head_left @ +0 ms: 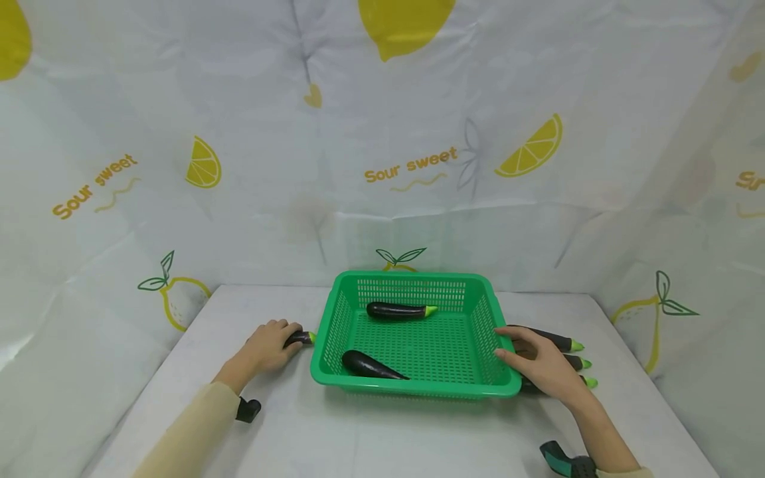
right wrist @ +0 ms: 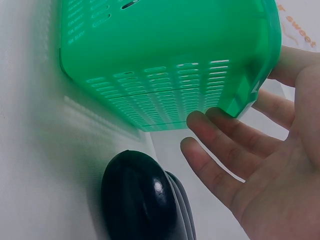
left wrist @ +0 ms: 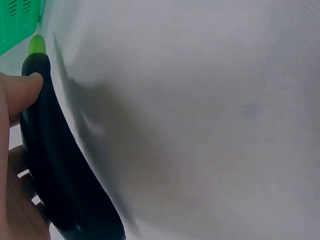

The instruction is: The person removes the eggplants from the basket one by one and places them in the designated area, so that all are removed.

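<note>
green basket (head_left: 412, 342) holds two eggplants (head_left: 394, 311) (head_left: 367, 364) — left grip (head_left: 269, 345) clamps another eggplant (left wrist: 62, 160), right grip (head_left: 540, 358) the rim (head_left: 418, 387).

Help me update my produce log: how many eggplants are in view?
6: one eggplant at the back inside the green basket, one at its front, one in the left hand, three right of the basket, partly covered by the right hand. Others could be hidden.

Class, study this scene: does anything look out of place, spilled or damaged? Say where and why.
Nothing stands out as misplaced, spilled or damaged. The green basket looks intact, the two eggplants inside merely lie at different angles, and the three eggplants on its right are roughly lined up. The backdrop cloth is creased, a minor flaw.
</note>
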The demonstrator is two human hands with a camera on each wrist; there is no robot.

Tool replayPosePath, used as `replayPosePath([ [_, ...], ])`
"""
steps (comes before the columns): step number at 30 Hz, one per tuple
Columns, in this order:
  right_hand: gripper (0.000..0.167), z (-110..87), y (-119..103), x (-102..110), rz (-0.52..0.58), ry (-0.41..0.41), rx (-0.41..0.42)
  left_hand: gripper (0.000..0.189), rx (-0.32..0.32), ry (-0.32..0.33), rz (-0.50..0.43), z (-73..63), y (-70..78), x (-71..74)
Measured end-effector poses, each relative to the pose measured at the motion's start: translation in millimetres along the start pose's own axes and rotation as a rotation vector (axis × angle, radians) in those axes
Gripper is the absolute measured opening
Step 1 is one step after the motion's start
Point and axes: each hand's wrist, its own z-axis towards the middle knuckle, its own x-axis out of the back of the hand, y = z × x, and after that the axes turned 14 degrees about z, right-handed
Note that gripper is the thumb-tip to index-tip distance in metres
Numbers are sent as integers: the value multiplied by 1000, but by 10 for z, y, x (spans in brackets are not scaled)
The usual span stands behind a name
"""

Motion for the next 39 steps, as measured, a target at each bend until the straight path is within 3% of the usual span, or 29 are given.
replayPosePath([
  [10,50,-1,-4,-4,2,-4,0,40,3,25,18,-33,3,-67],
  [16,50,0,0,-6,-5,-4,4,40,23,62,-36,-6,-5,-59],
  [25,50,-1,-16,-7,-7,-8,11,32,31,142,-79,26,35,143],
  [39,51,-2,-12,4,-10,-1,-2,25,1,359,-67,64,214,572],
])
